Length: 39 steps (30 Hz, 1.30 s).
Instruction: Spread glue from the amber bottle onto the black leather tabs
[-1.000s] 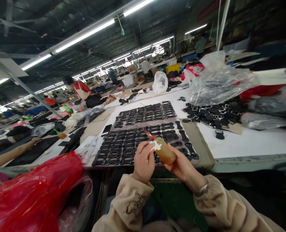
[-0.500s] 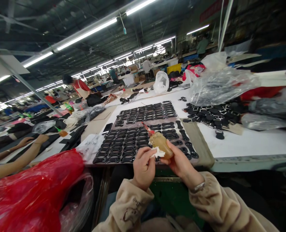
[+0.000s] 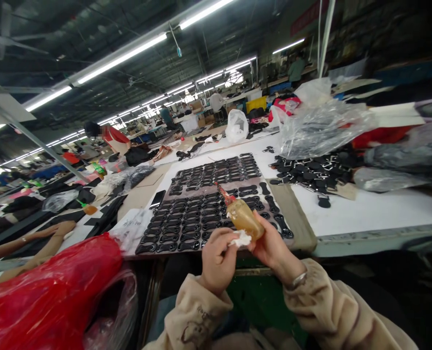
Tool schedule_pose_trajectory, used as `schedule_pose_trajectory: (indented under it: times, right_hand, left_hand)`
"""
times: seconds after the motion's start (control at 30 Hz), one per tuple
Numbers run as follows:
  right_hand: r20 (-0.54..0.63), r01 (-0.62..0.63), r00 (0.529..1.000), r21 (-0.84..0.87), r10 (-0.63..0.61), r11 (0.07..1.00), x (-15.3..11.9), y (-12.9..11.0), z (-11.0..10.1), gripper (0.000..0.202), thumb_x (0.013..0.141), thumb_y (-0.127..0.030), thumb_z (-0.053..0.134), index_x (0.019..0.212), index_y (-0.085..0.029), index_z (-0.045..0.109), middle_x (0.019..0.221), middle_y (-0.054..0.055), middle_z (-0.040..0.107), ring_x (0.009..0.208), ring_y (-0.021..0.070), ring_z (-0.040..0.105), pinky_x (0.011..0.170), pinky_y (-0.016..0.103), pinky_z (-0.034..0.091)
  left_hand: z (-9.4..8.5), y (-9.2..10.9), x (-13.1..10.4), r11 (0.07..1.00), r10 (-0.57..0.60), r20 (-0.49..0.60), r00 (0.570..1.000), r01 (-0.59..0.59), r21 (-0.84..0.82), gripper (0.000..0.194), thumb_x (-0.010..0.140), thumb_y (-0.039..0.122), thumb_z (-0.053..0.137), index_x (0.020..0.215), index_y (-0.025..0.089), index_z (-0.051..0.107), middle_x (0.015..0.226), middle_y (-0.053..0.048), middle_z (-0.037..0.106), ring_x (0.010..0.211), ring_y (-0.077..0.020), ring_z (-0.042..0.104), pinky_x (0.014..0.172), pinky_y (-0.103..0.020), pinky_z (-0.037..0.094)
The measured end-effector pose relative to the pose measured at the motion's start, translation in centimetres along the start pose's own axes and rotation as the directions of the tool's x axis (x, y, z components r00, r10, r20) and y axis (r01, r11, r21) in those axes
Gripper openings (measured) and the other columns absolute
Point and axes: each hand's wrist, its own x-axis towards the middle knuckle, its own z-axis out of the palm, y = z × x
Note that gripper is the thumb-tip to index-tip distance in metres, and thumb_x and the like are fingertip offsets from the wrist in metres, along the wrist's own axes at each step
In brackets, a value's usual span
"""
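Observation:
In my right hand [image 3: 272, 243] is a squeeze bottle [image 3: 245, 217] of yellowish liquid, its red nozzle tilted up and away to the left. The fingers wrap round its base and right side. My left hand [image 3: 219, 255] pinches a crumpled white tissue [image 3: 242, 238] against the lower part of the bottle. Beyond both hands, rows of small black strap pieces [image 3: 191, 216] with rounded ends lie on a brownish board [image 3: 303, 233]. The bottle hides some of these pieces.
A phone [image 3: 158, 199] lies by the board's left edge. To the right is a heap of black tabs with metal buckles [image 3: 311, 170], beside clear plastic bags [image 3: 320, 126]. A red plastic bag [image 3: 63, 282] fills the lower left, near a co-worker's hands [image 3: 55, 231].
The tissue has slipped slightly lower along the bottle with my left hand. The whole view has shifted a little, and the co-worker's hands at the left have come down and closer together.

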Motion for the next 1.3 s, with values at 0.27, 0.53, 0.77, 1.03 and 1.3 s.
schedule_pose_trajectory:
  times: [0.27, 0.53, 0.77, 1.03, 1.3]
  right_hand:
    - [-0.024, -0.042, 0.999, -0.048, 0.041, 0.998, -0.4, 0.0, 0.1, 0.03, 0.095, -0.039, 0.052, 0.104, -0.014, 0.067, 0.078, 0.006, 0.072, 0.059, 0.0156, 0.067, 0.038, 0.019, 0.052]
    - [-0.05, 0.17, 0.981, -0.235, -0.186, 0.957, -0.7, 1.1, -0.3, 0.033, 0.084, -0.044, 0.068, 0.108, -0.022, 0.069, 0.084, 0.002, 0.07, 0.065, 0.0138, 0.063, 0.04, 0.017, 0.052]
    - [-0.054, 0.172, 0.981, -0.176, -0.184, 0.969, -0.6, -0.2, -0.2, 0.028, 0.087, -0.04, 0.065, 0.105, -0.018, 0.069, 0.088, 0.004, 0.072, 0.067, 0.0143, 0.066, 0.048, 0.02, 0.058]
    - [-0.003, -0.039, 0.999, 0.018, 0.039, 0.999, -0.6, -0.6, -0.2, 0.035, 0.098, -0.039, 0.048, 0.107, -0.011, 0.066, 0.079, 0.007, 0.073, 0.059, 0.0155, 0.068, 0.04, 0.02, 0.055]
    - [-0.055, 0.093, 0.994, 0.01, -0.092, 0.996, -0.2, -0.7, -1.0, 0.028, 0.095, -0.036, 0.053, 0.097, -0.013, 0.068, 0.072, 0.002, 0.071, 0.049, 0.0104, 0.062, 0.037, 0.016, 0.05]
  left_hand:
    - [-0.7, -1.9, 2.3, 0.942, -0.332, -0.119, 0.936, 0.323, -0.091, 0.026, 0.089, 0.034, 0.059, 0.109, 0.017, 0.063, 0.1, -0.008, 0.067, 0.085, -0.0187, 0.065, 0.076, -0.032, 0.056]
    - [-0.1, -0.9, 3.3, 0.965, -0.013, -0.146, 0.989, 0.051, 0.258, 0.008, 0.088, 0.02, 0.058, 0.093, 0.018, 0.064, 0.089, -0.005, 0.066, 0.085, -0.0171, 0.062, 0.078, -0.03, 0.052]
    - [1.5, 0.1, 1.4, 0.979, 0.069, 0.107, 0.992, -0.088, 0.182, 0.018, 0.089, 0.012, 0.051, 0.098, 0.02, 0.064, 0.096, -0.006, 0.066, 0.089, -0.0164, 0.064, 0.081, -0.029, 0.053]
    - [0.3, -0.1, 3.5, 0.961, 0.078, -0.119, 0.99, -0.043, 0.272, 0.015, 0.089, 0.015, 0.057, 0.101, 0.019, 0.064, 0.099, -0.006, 0.063, 0.093, -0.0168, 0.062, 0.082, -0.029, 0.053]
    - [2.8, 0.3, 1.6, 0.955, 0.127, 0.226, 0.966, -0.181, 0.237, 0.027, 0.088, 0.006, 0.046, 0.104, 0.017, 0.064, 0.104, -0.009, 0.062, 0.097, -0.0174, 0.061, 0.09, -0.03, 0.052]
